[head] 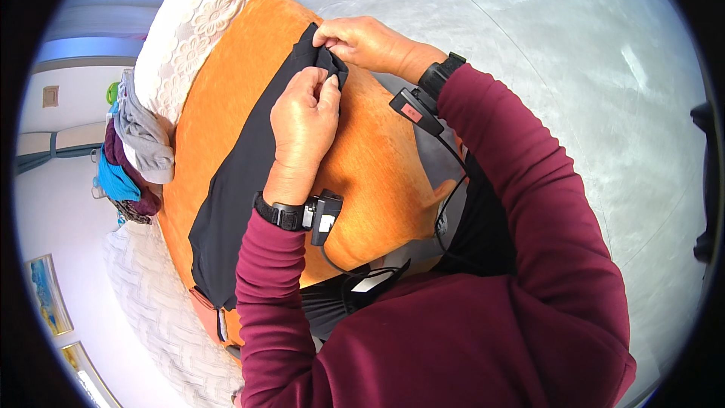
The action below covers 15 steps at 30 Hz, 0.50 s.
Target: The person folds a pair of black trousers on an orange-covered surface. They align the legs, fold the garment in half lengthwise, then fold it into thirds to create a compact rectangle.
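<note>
A long black cloth garment (243,164), perhaps trousers folded lengthwise, lies over an orange plush cover (374,181). Its narrow end is bunched between my two hands. My left hand (303,116) pinches the near edge of that end between thumb and fingers. Just beyond it, my right hand (362,42) grips the far edge, fingertips curled into the cloth. The wider end of the garment spreads toward the cover's lower left edge, close to my left sleeve. My palms hide part of the bunched fabric.
Lace-patterned white cloth (195,39) covers the far end. A pile of clothes, with a grey garment (144,136) and a blue one (119,175), sits at the left beside a quilted pale cover (153,294). A black cable (450,204) hangs from my right wrist device (416,110). Grey floor (538,68) lies right.
</note>
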Available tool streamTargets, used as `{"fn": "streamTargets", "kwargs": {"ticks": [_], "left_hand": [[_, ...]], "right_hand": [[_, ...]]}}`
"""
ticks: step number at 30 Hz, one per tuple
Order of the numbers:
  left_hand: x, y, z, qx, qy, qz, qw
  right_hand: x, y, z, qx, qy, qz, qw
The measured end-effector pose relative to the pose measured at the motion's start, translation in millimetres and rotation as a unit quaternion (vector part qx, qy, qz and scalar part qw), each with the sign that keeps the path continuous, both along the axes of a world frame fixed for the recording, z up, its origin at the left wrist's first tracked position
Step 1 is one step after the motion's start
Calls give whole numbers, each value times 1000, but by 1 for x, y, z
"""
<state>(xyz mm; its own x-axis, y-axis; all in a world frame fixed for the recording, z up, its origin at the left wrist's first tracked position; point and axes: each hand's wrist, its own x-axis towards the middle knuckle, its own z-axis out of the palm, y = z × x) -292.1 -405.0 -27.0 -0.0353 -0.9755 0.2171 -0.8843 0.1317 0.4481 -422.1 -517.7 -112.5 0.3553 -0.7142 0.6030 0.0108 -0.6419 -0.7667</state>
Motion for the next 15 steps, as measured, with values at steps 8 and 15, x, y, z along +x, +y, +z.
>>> {"fn": "streamTargets", "kwargs": {"ticks": [8,15], "left_hand": [[-8,12,-10,-35,3,-85,996],[95,31,6,-21,225,52,973]], "right_hand": [[-5,-6,-6,-36,92,12,995],[-10,-5,-12,-34,122,8,992]]}}
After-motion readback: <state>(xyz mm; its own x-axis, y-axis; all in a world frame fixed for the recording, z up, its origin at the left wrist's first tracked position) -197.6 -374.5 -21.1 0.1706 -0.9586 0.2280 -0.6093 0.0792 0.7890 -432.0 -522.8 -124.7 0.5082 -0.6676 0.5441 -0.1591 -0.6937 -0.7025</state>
